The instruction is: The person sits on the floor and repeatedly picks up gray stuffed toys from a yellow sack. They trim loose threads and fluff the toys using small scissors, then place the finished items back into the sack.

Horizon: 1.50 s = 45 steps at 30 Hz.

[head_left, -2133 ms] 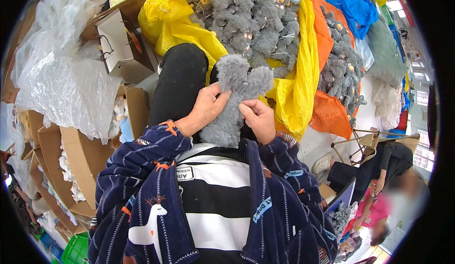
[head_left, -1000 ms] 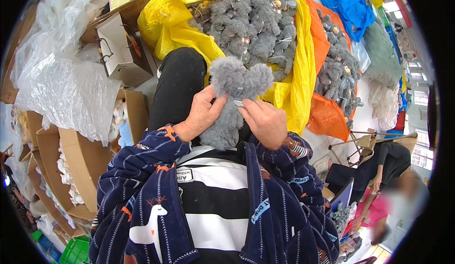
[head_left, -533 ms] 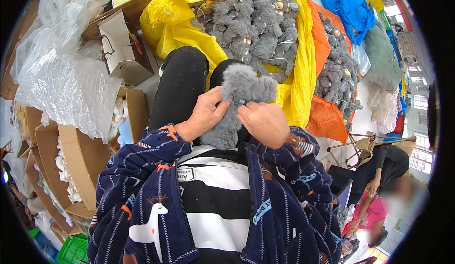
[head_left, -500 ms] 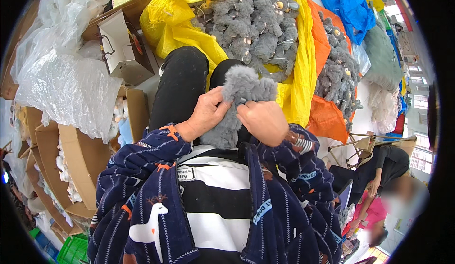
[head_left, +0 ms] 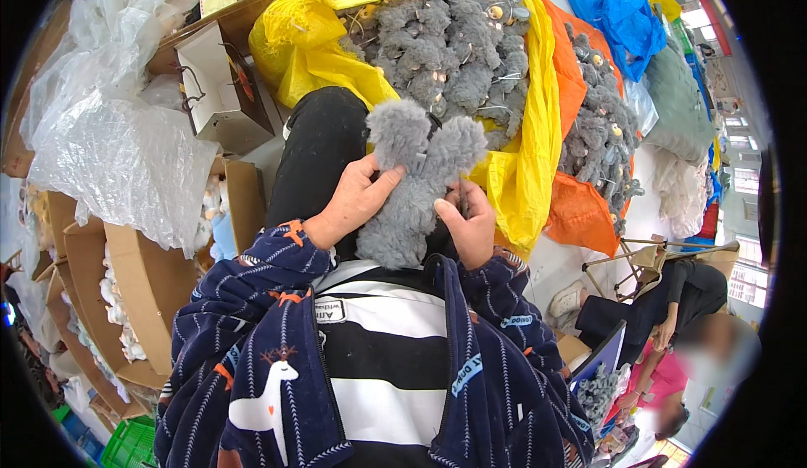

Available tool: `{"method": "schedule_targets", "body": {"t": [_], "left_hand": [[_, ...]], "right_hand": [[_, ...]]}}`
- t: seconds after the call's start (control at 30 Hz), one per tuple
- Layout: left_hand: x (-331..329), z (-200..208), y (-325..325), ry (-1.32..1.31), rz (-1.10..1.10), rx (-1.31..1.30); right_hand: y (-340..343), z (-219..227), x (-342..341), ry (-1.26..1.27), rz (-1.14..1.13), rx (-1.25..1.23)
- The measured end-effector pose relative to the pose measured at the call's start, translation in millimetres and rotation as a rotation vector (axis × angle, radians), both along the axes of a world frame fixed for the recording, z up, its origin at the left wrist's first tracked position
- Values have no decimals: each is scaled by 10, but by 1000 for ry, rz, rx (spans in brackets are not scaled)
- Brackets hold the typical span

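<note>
A fluffy grey plush piece (head_left: 408, 207) lies over my lap, its two thick lobes spread apart at the top. My left hand (head_left: 355, 201) grips its left side, thumb pressed on the fur just below the fork. Close by the right edge of the plush, my right hand (head_left: 471, 223) has thumb and fingertips drawn together in a pinch. A thin dark thing seems to show at those fingertips, too small to make out. Some small light strip shows in the fur at the fork.
Ahead, a yellow sack (head_left: 542, 132) holds many grey plush pieces (head_left: 454, 48); an orange sack (head_left: 580, 207) with more stands to its right. At left are a paper bag (head_left: 218, 90), clear plastic sheeting (head_left: 118, 157) and cardboard boxes (head_left: 147, 291). Another person (head_left: 664, 325) sits at the right.
The plush has opened out, its lobes now apart in a fork. My right hand has come off its middle, moving right and toward me; my left hand stays on it.
</note>
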State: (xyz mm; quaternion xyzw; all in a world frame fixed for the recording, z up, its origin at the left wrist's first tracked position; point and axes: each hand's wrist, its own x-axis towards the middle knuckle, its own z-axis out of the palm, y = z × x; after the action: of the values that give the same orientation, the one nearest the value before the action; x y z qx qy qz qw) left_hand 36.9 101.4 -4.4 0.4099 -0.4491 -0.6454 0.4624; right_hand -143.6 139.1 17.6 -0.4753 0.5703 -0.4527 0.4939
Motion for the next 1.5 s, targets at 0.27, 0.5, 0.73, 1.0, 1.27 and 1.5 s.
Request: {"method": "schedule_targets", "body": {"t": [0.27, 0.5, 0.73, 1.0, 1.27, 1.5], "left_hand": [[63, -10, 2, -11, -164, 103], [128, -5, 11, 12, -271, 166], [66, 47, -23, -14, -242, 115], [-14, -54, -73, -122, -273, 78], [-137, -396, -278, -642, -333, -97], [-232, -333, -220, -635, -194, -133]], "right_hand": [[-2, 26, 195, 303, 62, -124], [-124, 104, 145, 405, 210, -78], [-66, -13, 152, -401, 26, 346], [-78, -124, 89, -392, -45, 350], [-75, -400, 20, -112, 96, 377], [-5, -383, -8, 36, 150, 221]]}}
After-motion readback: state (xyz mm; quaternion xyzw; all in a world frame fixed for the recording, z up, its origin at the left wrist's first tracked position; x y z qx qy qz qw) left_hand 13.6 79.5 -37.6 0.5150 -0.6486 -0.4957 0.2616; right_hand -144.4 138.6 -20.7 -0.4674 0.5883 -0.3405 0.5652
